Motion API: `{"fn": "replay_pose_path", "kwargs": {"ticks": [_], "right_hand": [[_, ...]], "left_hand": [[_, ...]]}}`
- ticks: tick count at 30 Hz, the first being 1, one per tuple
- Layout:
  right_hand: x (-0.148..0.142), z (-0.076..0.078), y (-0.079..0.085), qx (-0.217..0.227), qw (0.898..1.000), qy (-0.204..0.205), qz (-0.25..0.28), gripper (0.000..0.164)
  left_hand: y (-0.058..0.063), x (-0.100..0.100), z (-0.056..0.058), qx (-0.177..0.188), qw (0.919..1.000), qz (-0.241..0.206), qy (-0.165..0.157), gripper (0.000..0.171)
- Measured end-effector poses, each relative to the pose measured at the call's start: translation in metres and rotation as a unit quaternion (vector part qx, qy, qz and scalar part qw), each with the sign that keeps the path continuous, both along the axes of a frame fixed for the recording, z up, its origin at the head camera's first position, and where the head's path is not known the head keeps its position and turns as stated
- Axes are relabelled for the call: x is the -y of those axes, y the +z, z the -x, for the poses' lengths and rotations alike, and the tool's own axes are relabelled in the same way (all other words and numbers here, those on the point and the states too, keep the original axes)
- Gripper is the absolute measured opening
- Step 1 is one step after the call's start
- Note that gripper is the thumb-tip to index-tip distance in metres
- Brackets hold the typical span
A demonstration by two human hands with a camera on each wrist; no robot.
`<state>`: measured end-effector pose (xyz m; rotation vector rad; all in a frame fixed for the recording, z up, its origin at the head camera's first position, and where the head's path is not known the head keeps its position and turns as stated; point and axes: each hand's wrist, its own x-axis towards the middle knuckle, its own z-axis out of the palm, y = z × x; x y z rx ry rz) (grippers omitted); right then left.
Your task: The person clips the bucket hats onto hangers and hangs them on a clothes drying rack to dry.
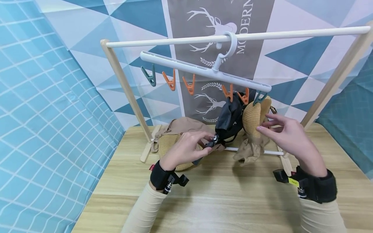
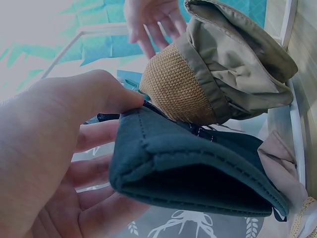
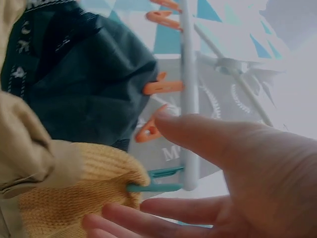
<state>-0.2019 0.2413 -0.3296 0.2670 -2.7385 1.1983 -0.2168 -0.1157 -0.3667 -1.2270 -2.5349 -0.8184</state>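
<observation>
A white clip hanger point(image 1: 204, 69) hangs from the rack's rail, tilted down to the right. Its right-hand orange clips point(image 1: 243, 96) grip a black hat point(image 1: 228, 118), and the end green clip point(image 3: 153, 187) bites a straw-and-khaki hat point(image 1: 253, 119). My left hand point(image 1: 189, 145) pinches the lower edge of the black hat between thumb and fingers; in the left wrist view that stitched edge is folded over. Beside the straw-and-khaki hat is my right hand point(image 1: 287, 132), its fingers loosely spread and its thumb apart from them. Whether its fingertips touch the straw cannot be told.
Another straw hat with tan cloth point(image 1: 186, 126) lies on the wooden table point(image 1: 204, 200) behind my left hand. On the hanger's left half, a green clip point(image 1: 150, 76) and orange clips point(image 1: 170, 81) hold nothing. Wooden posts point(image 1: 125, 87) carry the white rail point(image 1: 175, 41).
</observation>
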Motion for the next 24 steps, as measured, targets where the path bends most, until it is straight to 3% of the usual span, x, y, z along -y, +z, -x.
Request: {"fn": "replay_pose_path", "kwargs": {"ticks": [4,8,12,16,19,24], "right_hand": [[0.007,0.0,0.001,-0.019,1.0,-0.01,-0.021,0.078],[0.019,-0.016,0.007,-0.09,0.995,-0.037,-0.018,0.079],[0.038,-0.039,0.011,-0.182,0.983,-0.012,-0.007,0.083],[0.065,-0.048,0.006,-0.236,0.97,0.015,-0.054,0.083],[0.081,-0.047,-0.001,-0.244,0.964,0.03,-0.099,0.081],[0.096,-0.042,-0.013,-0.208,0.968,0.068,-0.125,0.079]], "left_hand": [[0.001,0.001,-0.001,0.0,1.0,-0.004,0.001,0.036],[0.0,0.001,-0.001,0.002,1.0,-0.004,-0.001,0.036],[0.0,0.002,0.0,0.001,1.0,-0.005,0.003,0.036],[0.0,0.002,0.001,0.008,0.9999,-0.007,0.003,0.035],[-0.001,0.003,0.0,0.011,0.9999,-0.005,0.002,0.034],[-0.001,0.002,0.001,0.007,1.0,0.002,0.003,0.033]]}}
